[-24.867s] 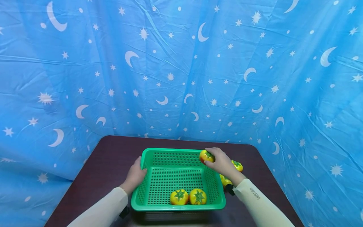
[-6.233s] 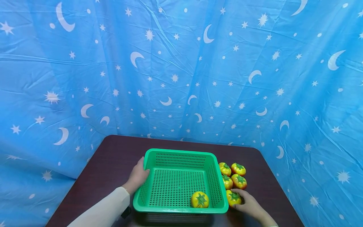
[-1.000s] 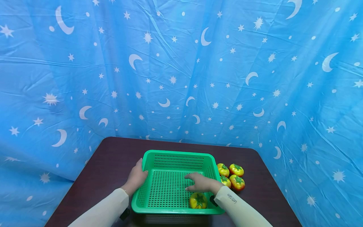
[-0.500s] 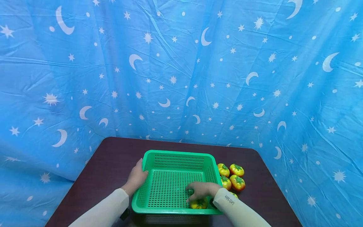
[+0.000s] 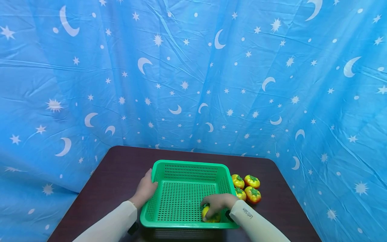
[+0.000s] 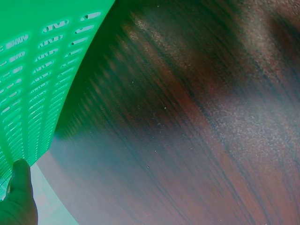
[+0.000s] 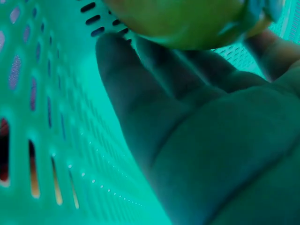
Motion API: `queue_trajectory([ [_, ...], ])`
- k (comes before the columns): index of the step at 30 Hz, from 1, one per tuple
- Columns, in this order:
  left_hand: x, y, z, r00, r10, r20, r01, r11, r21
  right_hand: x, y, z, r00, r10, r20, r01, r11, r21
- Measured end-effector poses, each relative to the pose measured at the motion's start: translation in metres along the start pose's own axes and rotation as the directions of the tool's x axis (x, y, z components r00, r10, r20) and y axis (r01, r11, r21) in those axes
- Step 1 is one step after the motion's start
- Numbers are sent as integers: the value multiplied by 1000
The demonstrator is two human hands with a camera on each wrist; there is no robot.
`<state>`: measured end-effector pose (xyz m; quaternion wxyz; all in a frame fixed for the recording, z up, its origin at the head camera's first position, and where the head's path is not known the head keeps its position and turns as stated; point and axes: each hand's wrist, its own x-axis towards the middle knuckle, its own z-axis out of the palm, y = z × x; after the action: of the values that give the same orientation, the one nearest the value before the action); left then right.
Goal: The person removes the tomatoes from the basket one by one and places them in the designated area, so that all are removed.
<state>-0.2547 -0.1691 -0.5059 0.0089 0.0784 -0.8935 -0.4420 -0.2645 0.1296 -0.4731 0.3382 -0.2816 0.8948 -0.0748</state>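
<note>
A green plastic basket [image 5: 187, 163] with slotted walls stands on the dark table. My left hand [image 5: 144, 190] grips its left side at the rim; in the left wrist view only a thumb [image 6: 21, 192] shows by the basket wall [image 6: 42, 61]. Inside the basket's near right corner lies a yellow-red tomato [image 5: 207, 211] with a green leafy top. My right hand [image 5: 218, 202] reaches over the right rim and holds this tomato from above, its palm hiding part of it. The right wrist view shows the fingers [image 7: 159, 65] curled against the tomato [image 7: 183, 21].
Several more tomatoes [image 5: 252, 195] stand grouped on the table just outside the basket's right wall. The dark wooden table [image 5: 130, 159] has rounded far corners. Behind it hangs a blue curtain [image 5: 193, 67] printed with moons and stars.
Earlier, two tomatoes lay in the basket; now there is one. Since a second ago my right hand has lowered and curled round that tomato. My left hand has stayed at the basket.
</note>
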Motion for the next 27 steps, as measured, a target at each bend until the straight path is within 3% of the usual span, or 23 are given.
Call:
queue_trajectory([
  [15, -1, 0, 0, 1000, -6, 3, 6, 1000, 0, 1, 7, 1, 993, -91, 69, 89, 995, 36],
  [27, -1, 1, -1, 1000, 1, -8, -1, 1000, 14, 1, 7, 1, 991, -83, 107, 73, 993, 92],
])
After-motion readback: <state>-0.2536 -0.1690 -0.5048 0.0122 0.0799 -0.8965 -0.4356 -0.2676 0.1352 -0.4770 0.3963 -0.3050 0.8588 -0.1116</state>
